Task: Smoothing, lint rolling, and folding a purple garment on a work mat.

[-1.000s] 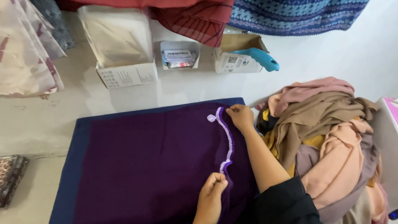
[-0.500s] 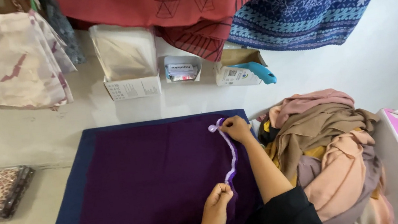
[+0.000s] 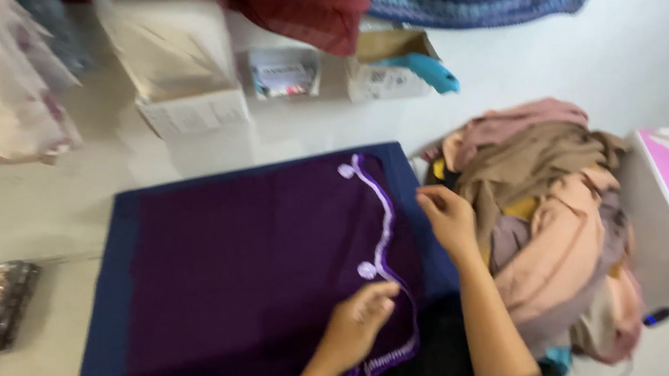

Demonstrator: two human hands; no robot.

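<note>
Smoothing stage: left hand [image 3: 359, 321] pinches the purple garment's [image 3: 259, 265] trimmed edge [image 3: 384, 233]; right hand [image 3: 447, 215], at three o'clock, seemingly loosely curled — the edge wants straightening next.

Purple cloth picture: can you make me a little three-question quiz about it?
1. True or false: the left hand rests on the purple cloth.
2. What lies just right of the right hand? A) a pile of tan and pink clothes B) a bucket C) a chair
3. What colour is the pad under the purple cloth?

Key: 1 true. 2 A. 3 dark blue.
</note>
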